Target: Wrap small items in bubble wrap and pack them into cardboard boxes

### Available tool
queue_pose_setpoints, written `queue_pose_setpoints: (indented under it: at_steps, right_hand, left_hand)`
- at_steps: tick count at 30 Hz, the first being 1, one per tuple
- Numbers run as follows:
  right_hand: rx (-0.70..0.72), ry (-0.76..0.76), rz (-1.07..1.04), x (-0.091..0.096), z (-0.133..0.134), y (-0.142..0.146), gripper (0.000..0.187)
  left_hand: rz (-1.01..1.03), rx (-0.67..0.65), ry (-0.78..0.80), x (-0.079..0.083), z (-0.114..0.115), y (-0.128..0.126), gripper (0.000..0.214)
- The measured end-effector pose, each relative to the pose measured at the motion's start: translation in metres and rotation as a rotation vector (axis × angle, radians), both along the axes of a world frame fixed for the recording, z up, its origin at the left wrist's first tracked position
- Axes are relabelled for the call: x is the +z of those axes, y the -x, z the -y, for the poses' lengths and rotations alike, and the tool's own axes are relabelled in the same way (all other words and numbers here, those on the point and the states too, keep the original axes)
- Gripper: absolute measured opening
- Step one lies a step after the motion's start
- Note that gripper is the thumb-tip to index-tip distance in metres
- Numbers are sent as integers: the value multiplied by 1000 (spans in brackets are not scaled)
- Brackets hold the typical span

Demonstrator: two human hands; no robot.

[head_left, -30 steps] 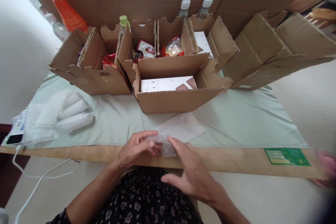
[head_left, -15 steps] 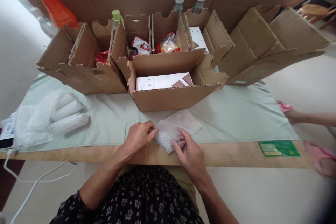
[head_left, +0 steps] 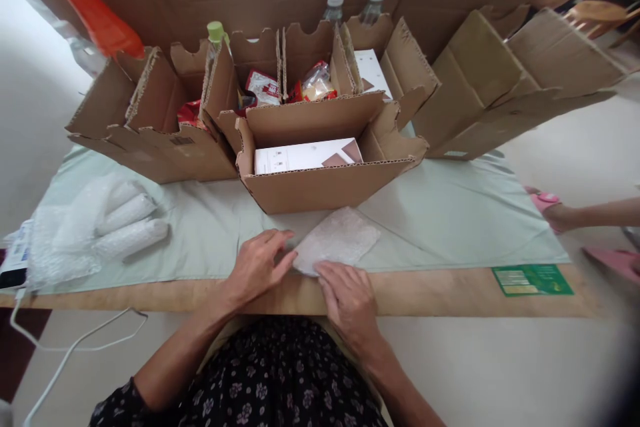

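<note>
A small sheet of bubble wrap [head_left: 343, 235] lies flat near the table's front edge. At its left corner is my left hand [head_left: 261, 260], thumb and fingers apart, with nothing seen in its grasp. My right hand [head_left: 349, 292] rests on the sheet's near edge, its fingers stretched out over the plastic. Just behind the sheet stands an open cardboard box [head_left: 320, 190] with a white carton [head_left: 307, 155] inside it.
Bubble-wrapped rolls [head_left: 130, 233] lie at the left beside a white cable [head_left: 85, 347]. Several cardboard boxes [head_left: 160, 147] with packets and bottles line the back. A green card [head_left: 533, 279] lies front right. Another person's leg and pink shoe [head_left: 543, 200] show at the right.
The near part of the bubble wrap, raised between my hands before, is now down flat. My left fingers have come apart from it, and my right hand has flattened onto its near edge.
</note>
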State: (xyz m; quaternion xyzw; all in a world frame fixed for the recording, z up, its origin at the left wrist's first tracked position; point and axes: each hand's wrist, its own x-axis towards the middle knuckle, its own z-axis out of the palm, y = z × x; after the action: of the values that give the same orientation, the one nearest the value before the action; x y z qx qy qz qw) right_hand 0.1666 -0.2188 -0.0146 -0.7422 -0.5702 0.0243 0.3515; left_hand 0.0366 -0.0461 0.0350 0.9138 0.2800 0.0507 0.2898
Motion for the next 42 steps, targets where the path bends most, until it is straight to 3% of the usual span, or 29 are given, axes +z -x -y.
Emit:
queue_pose_setpoints:
  at_steps: [3,5,9,13,17,22,26,31,36,39,42]
  right_hand:
    - [42,18,-204,7,3,-12,24]
    - [33,77,-308,11,3,-18,23]
    - [-40,127,-321,11,6,-23,24]
    - [-195,-37,10,10,12,-19,23]
    - [-90,30,173,9,10,-18,23]
    - [-31,16,24,3,6,-29,20]
    - [-41,38,-111,2,8,-34,23]
    - [-110,4,124,6,8,-34,22]
    - [38,78,181,5,0,-44,22]
    - [8,33,22,5,-5,-50,21]
    - [-51,-6,-233,10,-8,-46,20]
  left_hand:
    - [287,-202,-57,-2,7,15,34]
    - [282,-251,-41,-10,11,16,33]
    - [151,-166,30,-30,13,-2,26]
    - [95,-142,47,-35,9,-22,23]
    - [61,-100,44,-32,10,-26,27]
    - [293,-150,-43,-26,16,-7,41]
    - [339,-229,-33,-28,16,-8,30]
    - [197,-89,-16,-39,11,-33,24]
    - [240,62,-8,-40,12,-29,30]
    - [351,307,274,-34,19,-15,41]
    - [454,470,813,-27,30,-7,56]
